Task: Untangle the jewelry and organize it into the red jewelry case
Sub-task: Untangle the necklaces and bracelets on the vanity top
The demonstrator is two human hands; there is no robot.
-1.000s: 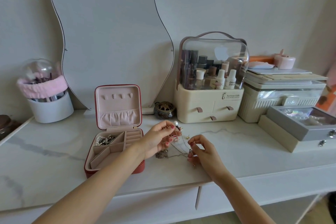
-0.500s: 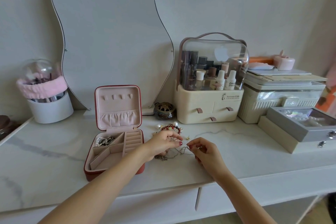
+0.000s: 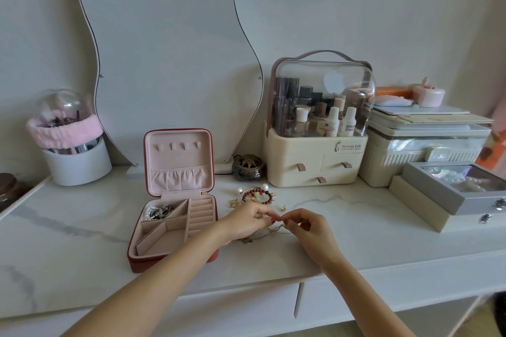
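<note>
Tangled chain [image 3: 269,231] low over the white marbled desk [image 3: 356,216], just right of the open red jewelry case [image 3: 175,216], left hand [image 3: 246,223] and right hand [image 3: 308,228] both pinching it, fingertips meeting; red bead bracelet [image 3: 257,195] behind, wavy mirror [image 3: 169,57] against grey wall.

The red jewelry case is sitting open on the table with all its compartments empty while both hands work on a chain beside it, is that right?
Not quite. The red jewelry case is open, but its back-left compartment already holds some jewelry, as the head view shows. The left hand and right hand do work on a chain beside it.
</note>
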